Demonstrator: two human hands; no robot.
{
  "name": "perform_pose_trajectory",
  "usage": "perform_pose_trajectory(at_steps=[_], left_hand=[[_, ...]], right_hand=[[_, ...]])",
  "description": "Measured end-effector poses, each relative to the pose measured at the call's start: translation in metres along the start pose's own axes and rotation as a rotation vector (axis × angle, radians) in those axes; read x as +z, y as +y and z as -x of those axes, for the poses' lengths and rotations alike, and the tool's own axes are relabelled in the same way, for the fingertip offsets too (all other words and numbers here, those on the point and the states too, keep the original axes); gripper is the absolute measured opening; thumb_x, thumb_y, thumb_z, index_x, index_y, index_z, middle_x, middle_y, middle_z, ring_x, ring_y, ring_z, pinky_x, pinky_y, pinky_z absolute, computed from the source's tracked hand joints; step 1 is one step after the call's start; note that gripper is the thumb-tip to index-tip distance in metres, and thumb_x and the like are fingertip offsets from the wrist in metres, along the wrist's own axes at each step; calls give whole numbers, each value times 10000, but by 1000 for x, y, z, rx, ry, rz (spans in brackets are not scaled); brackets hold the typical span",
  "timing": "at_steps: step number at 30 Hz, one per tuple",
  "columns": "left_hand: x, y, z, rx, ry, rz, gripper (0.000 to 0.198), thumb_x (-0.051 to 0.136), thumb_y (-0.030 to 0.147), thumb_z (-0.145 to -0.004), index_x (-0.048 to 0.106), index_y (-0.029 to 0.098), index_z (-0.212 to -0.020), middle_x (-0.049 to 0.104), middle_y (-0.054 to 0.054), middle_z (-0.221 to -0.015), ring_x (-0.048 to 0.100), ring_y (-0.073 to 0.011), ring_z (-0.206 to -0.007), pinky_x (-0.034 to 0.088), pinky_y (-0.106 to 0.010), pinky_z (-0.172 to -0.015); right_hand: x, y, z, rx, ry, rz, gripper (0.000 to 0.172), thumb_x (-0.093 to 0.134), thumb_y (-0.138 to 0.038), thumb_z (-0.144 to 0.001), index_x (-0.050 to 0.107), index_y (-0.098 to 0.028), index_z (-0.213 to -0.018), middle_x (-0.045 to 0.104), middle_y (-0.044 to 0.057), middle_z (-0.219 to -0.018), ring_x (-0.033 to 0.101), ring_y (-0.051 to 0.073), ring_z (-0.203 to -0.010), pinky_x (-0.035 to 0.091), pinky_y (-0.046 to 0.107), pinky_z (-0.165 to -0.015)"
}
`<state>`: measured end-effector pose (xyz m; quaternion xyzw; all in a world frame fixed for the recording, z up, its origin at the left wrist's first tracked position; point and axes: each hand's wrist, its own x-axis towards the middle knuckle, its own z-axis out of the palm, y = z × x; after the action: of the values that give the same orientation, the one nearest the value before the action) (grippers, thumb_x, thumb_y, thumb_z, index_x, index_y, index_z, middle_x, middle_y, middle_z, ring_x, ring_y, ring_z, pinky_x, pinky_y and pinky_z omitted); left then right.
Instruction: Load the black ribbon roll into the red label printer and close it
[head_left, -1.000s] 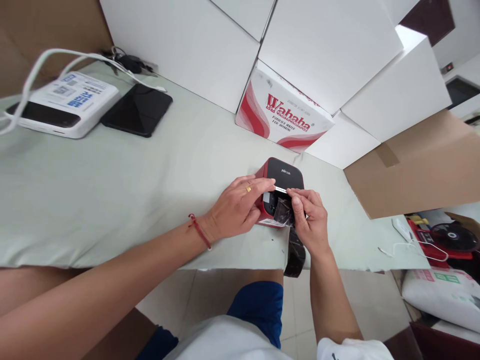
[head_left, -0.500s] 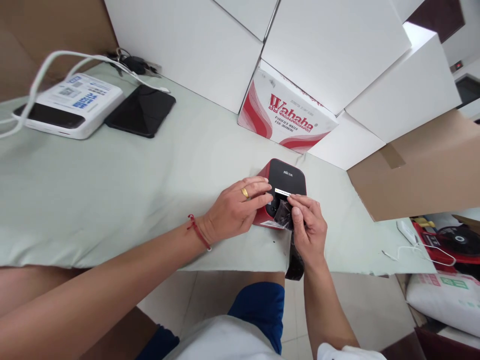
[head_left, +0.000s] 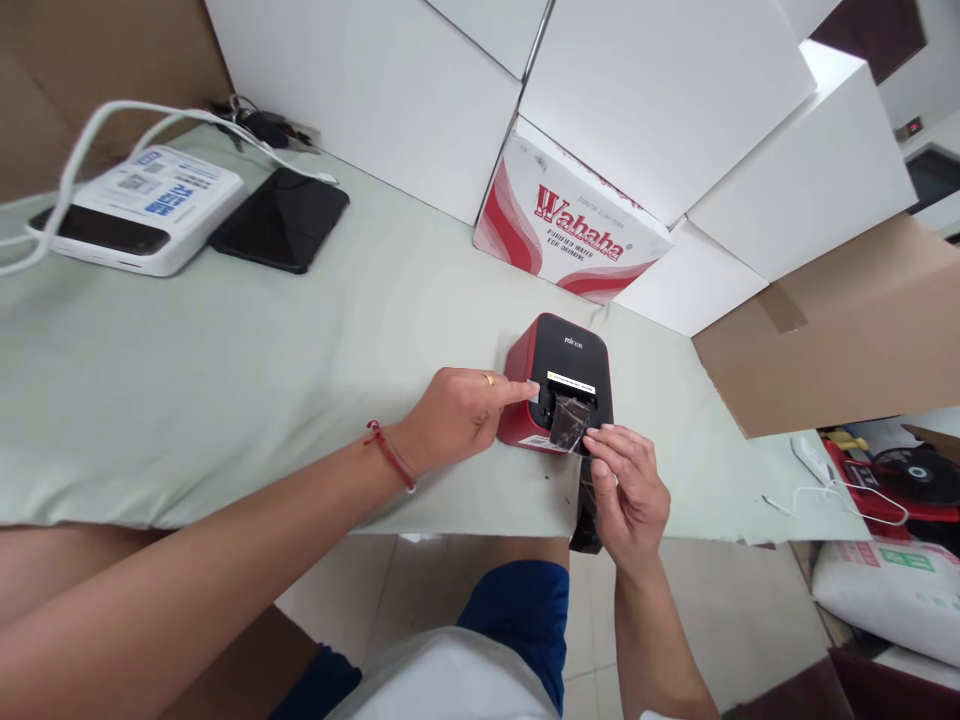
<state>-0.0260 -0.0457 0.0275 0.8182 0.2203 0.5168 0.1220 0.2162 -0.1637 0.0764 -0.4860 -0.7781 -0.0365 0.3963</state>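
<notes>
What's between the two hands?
Head view: the red-and-black device and the dark strip at its front lie between the left hand and right hand.

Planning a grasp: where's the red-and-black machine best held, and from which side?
Likely across the machine, one hand from the left on its red wall, one opposite: it sits upright and boxy, with a broad left side. I'd avoid the front, where the dark strip lies; the right wall is mostly hidden here.
</notes>
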Motion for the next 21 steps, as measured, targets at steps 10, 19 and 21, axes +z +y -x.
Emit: perform_pose_trajectory(at_steps=[10, 19, 21], left_hand=[[9, 0, -6, 12, 81, 47, 392, 439, -17, -820, 662, 199, -1059, 823, 38, -817, 712, -84, -552, 535, -166, -567], [15, 2, 7, -37, -55, -85, 419, 445, 18, -880, 601, 178, -1234, 830, -8, -854, 738, -152, -564, 557, -238, -559], [18, 2, 9, -50, -87, -95, 459, 452, 13, -882, 584, 173, -1291, 847, -39, -962, 779, -171, -647, 592, -259, -606]], right_hand=[[-1, 2, -3, 8, -5, -28, 384, 633, -110, -976, 770, -330, -1260, 808, 67, -1157, 725, 280, -1125, 605, 559, -979], [-13, 22, -80, 484, -189, -186, 265, 635, -417, -1024, 820, -248, -937, 818, 59, -1071, 674, 154, -631, 572, 336, -585], [-5, 30, -107, 481, -350, -82, 232, 653, -386, -998, 823, -236, -951, 824, 47, -989, 708, 176, -695, 587, 342, -678]])
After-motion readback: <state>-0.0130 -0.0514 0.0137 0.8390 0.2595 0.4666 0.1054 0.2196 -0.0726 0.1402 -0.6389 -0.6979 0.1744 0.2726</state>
